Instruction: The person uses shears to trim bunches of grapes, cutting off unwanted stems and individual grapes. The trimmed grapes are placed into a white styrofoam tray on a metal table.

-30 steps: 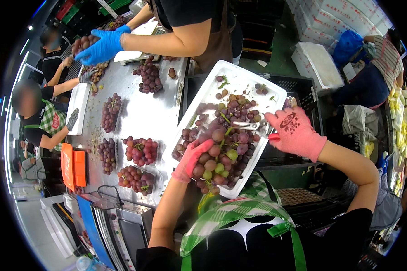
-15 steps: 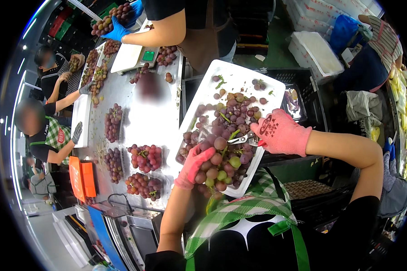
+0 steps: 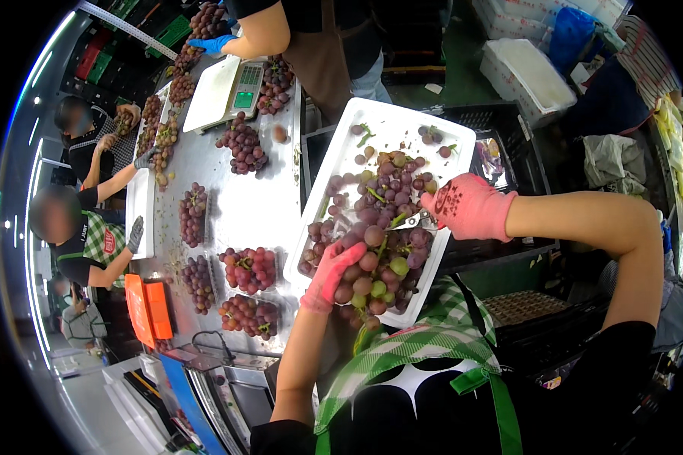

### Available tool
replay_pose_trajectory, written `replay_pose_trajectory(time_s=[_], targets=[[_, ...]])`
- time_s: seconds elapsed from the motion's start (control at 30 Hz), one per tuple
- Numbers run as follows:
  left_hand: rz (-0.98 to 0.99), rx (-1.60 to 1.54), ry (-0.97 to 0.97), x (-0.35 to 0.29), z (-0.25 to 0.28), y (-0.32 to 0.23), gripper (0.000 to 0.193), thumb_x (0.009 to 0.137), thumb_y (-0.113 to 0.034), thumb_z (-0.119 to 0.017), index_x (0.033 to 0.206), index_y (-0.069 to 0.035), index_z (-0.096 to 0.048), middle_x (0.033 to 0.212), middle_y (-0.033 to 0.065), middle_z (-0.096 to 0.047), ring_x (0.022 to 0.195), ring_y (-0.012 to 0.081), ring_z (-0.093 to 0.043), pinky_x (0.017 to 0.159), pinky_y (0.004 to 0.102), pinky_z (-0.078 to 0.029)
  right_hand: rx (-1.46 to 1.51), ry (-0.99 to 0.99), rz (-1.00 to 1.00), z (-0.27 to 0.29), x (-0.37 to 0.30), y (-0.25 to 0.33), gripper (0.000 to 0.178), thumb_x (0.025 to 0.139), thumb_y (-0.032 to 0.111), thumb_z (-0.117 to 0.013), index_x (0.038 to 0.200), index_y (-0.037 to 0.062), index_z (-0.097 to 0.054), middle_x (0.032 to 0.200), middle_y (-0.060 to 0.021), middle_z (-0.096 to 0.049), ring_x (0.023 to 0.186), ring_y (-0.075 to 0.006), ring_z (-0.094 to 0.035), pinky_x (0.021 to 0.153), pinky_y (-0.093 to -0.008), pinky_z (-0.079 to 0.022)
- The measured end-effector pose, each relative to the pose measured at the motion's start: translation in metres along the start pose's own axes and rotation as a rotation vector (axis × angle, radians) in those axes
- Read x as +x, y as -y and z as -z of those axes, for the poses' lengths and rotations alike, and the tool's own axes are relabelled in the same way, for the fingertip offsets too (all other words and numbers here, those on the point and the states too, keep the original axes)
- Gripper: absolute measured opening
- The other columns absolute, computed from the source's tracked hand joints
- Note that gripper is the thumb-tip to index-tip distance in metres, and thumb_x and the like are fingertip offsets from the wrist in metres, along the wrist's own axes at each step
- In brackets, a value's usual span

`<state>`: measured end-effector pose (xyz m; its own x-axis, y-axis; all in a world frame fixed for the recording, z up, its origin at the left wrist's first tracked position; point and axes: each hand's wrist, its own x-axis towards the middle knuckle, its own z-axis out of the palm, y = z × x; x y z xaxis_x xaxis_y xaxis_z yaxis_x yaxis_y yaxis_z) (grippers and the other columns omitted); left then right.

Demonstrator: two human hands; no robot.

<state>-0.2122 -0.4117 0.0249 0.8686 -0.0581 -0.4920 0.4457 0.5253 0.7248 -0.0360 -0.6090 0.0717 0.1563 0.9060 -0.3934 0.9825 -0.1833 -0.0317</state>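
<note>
In a pink glove, my left hand (image 3: 331, 277) is closed around the left side of a bunch of grapes (image 3: 372, 282), mostly reddish purple with a few green ones. My right hand (image 3: 472, 208), also gloved in pink, grips a pair of small metal snips (image 3: 411, 221). The snips' blades point left at the green stems on the upper part of the bunch; whether they touch a stem I cannot tell. Beneath both hands lies a tilted white foam tray (image 3: 391, 121) holding more grapes, loose berries and stem scraps. The bunch overlaps the tray's near end.
A steel table (image 3: 231, 208) on the left bears several grape bunches, some in clear boxes, and a scale (image 3: 244, 87). An orange container (image 3: 147, 309) stands by its near left corner. Co-workers stand around the table. Right of the tray is a black crate (image 3: 535, 155).
A dark blur beside the scale has become a grape bunch lying on the table. The blue-gloved co-worker's arm has shifted. My right hand and the snips have risen slightly.
</note>
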Motion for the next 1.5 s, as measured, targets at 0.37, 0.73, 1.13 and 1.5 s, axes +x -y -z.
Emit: replay_pose_trajectory(time_s=[0.37, 0.73, 1.13, 1.5], targets=[[0.018, -0.055, -0.020, -0.008, 0.002, -0.008, 0.042, 0.087, -0.021, -0.055, 0.123, -0.001, -0.044, 0.104, 0.0051, -0.056, 0.090, 0.0123, -0.056, 0.076, 0.0256, -0.049, -0.308, -0.142, 0.011, 0.017, -0.002, 0.005, 0.036, 0.073, 0.028, -0.058, 0.102, 0.0078, -0.048, 0.088, -0.0057, -0.051, 0.088, -0.0217, -0.051, 0.090, -0.0421, -0.036], [0.007, 0.099, -0.021, -0.005, 0.008, -0.005, 0.034, 0.082, -0.021, -0.061, 0.107, 0.000, -0.052, 0.094, 0.0044, -0.058, 0.082, 0.0100, -0.056, 0.071, 0.0247, -0.049, -0.649, -0.201, 0.082, 0.019, 0.004, 0.012, 0.025, 0.078, 0.022, -0.050, 0.098, 0.0080, -0.051, 0.084, -0.0045, -0.054, 0.083, -0.0215, -0.053, 0.082, -0.0413, -0.039], [-0.034, 0.219, 0.009, -0.004, -0.002, -0.017, 0.031, 0.078, -0.015, -0.066, 0.101, 0.001, -0.053, 0.090, 0.0038, -0.058, 0.079, 0.0098, -0.055, 0.071, 0.0245, -0.048, -0.572, 0.082, 0.247, 0.043, 0.035, 0.004, 0.031, 0.075, 0.038, -0.063, 0.092, 0.0122, -0.061, 0.075, 0.0024, -0.060, 0.070, -0.0164, -0.060, 0.062, -0.0347, -0.042], [-0.003, 0.238, 0.046, 0.008, 0.010, -0.015, 0.031, 0.081, -0.016, -0.063, 0.105, 0.001, -0.052, 0.090, 0.0032, -0.057, 0.078, 0.0094, -0.054, 0.069, 0.0231, -0.047, -0.500, -0.057, 0.304, 0.030, 0.048, -0.012, 0.012, 0.072, 0.019, -0.062, 0.083, 0.0168, -0.066, 0.081, 0.0029, -0.064, 0.074, -0.0181, -0.063, 0.054, -0.0335, -0.045]])
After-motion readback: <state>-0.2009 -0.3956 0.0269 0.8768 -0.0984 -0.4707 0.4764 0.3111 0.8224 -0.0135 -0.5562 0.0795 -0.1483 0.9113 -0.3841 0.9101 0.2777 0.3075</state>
